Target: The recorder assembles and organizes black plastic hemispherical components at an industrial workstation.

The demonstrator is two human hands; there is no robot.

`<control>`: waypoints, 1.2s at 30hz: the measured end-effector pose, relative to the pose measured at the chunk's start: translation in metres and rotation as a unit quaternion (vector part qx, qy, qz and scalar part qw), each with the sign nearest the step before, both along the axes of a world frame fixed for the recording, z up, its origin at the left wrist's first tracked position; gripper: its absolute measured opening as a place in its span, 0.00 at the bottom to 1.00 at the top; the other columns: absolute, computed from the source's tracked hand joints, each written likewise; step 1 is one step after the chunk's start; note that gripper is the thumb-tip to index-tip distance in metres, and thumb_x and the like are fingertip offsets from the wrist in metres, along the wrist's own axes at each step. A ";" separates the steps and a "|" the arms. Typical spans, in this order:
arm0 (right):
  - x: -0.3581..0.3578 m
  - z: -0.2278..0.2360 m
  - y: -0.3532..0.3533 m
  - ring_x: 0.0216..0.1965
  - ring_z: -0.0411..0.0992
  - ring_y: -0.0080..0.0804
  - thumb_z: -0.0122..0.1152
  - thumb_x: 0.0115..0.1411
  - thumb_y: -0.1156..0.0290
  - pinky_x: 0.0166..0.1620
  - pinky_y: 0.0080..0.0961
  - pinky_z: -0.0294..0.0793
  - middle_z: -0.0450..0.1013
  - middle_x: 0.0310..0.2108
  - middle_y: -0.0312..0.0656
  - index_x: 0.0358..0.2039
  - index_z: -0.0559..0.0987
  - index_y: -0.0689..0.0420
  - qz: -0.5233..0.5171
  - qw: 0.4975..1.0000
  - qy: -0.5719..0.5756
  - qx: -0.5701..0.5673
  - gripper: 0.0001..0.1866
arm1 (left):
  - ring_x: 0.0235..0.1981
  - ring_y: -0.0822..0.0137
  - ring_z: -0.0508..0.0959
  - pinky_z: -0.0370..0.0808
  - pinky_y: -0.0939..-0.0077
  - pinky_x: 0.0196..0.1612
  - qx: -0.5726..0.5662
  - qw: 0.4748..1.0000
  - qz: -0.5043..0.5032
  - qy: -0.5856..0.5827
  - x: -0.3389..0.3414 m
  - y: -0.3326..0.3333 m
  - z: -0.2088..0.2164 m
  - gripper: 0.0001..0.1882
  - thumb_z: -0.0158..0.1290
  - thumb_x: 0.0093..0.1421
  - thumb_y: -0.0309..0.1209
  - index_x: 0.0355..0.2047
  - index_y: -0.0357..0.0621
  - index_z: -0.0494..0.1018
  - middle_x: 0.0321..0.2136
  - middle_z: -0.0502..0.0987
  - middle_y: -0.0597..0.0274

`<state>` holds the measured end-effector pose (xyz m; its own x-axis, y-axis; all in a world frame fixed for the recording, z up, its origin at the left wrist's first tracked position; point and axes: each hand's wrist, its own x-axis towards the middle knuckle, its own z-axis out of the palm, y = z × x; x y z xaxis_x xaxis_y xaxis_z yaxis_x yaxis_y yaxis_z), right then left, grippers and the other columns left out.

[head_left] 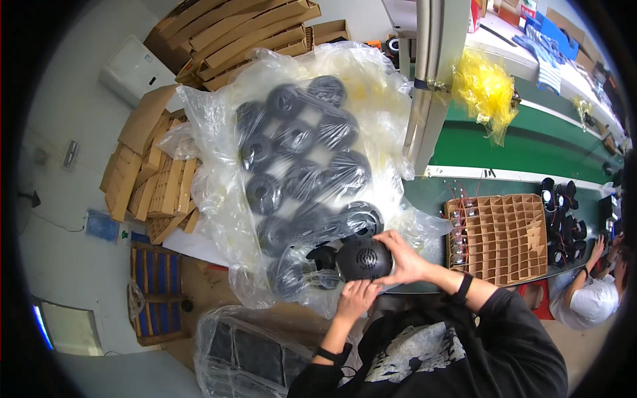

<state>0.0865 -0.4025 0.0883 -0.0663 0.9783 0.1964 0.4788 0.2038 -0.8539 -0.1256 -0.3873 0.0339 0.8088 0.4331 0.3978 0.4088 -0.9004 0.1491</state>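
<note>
A black dome-shaped housing [366, 257] with small holes in its top is between my two hands. My right hand [406, 261] wraps round its right side, fingers on the far edge. My left hand [356, 300] presses its fingertips along the near edge, the hand closed against it. Just left of the housing, a dark part [323, 259] shows at the plastic's near edge. Beyond lie several round black parts [294, 137] in rows under clear plastic sheeting [225, 199]. My hands hide the housing's underside.
A cardboard divider grid [501, 239] stands on the green bench to the right, with wired metal parts along its left side. Black parts [564, 222] lie beyond it, near a co-worker [584, 298]. Stacked cardboard [245, 33] and a plastic-wrapped crate [255, 351] flank the work area. Yellow film [484, 89] hangs by the post.
</note>
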 end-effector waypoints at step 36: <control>0.148 0.038 -0.118 0.56 0.63 0.39 0.60 0.51 0.47 0.59 0.42 0.60 0.63 0.56 0.45 0.58 0.62 0.57 -0.043 0.668 0.720 -0.183 0.39 | 0.62 0.47 0.53 0.45 0.48 0.63 -0.163 0.940 0.293 -0.059 0.019 -0.021 0.019 0.31 0.50 0.49 0.27 0.56 0.36 0.59 0.58 0.58 0.44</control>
<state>0.2344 -0.5203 0.1266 -0.0074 0.9660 -0.2584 -0.8967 -0.1208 -0.4258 -0.1062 -0.4085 0.0525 0.3522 0.9050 0.2388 0.7829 -0.4247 0.4547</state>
